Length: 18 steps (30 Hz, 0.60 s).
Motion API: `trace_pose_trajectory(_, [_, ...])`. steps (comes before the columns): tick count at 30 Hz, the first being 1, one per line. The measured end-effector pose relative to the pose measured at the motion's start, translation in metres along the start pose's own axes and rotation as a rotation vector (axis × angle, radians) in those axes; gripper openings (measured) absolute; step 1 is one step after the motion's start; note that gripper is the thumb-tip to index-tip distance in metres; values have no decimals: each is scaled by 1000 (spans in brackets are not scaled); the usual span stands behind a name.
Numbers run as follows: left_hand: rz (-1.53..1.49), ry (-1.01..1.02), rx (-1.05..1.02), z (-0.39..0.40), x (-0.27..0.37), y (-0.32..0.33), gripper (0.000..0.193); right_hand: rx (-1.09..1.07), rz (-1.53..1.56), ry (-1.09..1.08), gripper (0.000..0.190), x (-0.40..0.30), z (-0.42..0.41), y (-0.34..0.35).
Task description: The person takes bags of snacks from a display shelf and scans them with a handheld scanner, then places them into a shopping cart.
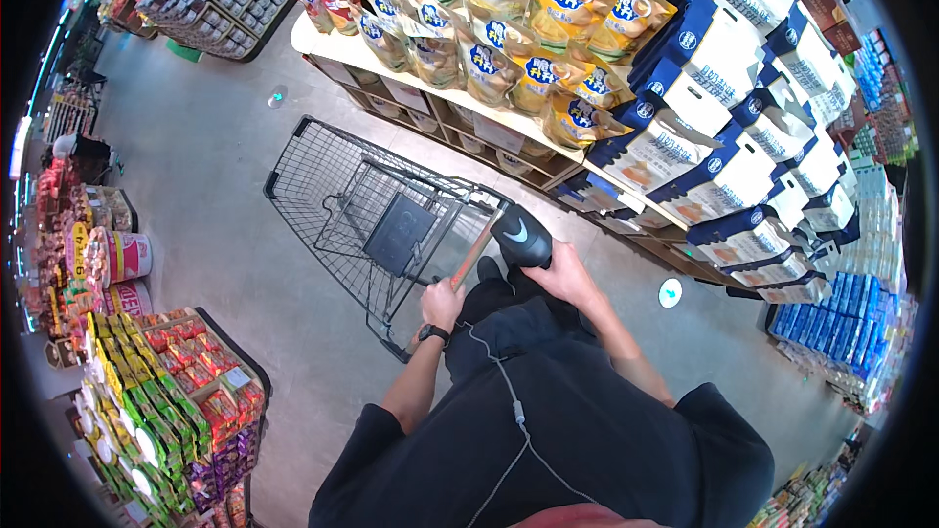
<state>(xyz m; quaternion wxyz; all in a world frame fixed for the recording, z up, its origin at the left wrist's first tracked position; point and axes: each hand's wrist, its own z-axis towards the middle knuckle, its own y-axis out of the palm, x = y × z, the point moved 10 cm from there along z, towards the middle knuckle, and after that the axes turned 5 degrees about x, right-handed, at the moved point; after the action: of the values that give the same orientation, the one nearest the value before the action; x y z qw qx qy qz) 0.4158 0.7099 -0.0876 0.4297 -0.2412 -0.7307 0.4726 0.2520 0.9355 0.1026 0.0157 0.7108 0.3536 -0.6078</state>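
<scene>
A wire shopping cart (345, 198) stands before me, its basket stretching away to the upper left. My left hand (442, 302), with a dark wristwatch (433, 333) at its wrist, is wrapped around the cart's orange-toned handle bar (475, 253). At the bar's right end, my right hand (563, 275) grips a black rounded object (522, 236) with a white curved mark; its exact kind is unclear. My right fingers are partly hidden behind it. A dark plastic panel (400, 232) shows through the wire mesh. One of my dark shoes (488, 269) appears below the handle.
Along the right runs a display shelf (440, 99) with yellow snack bags (568, 4) and blue-and-white bags (708, 110). Stacked packaged snacks (169, 396) stand at lower left, large pink-and-white tubs (125, 257) behind them. Another stacked display (220, 4) is at the far upper left.
</scene>
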Motion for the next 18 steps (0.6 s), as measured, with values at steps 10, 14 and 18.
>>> trace_pose_trajectory(10, [-6, -43, -26, 5, -2, -14, 36, -94, -127, 34, 45, -27, -25, 42])
trace_pose_trajectory(14, [-2, -20, -38, 4, 2, -16, 34, -41, -226, -12, 42, -45, -24, 30])
trace_pose_trajectory(18, [-13, -44, -23, 5, 5, -16, 34, -29, -269, 29, 41, -41, -20, 16])
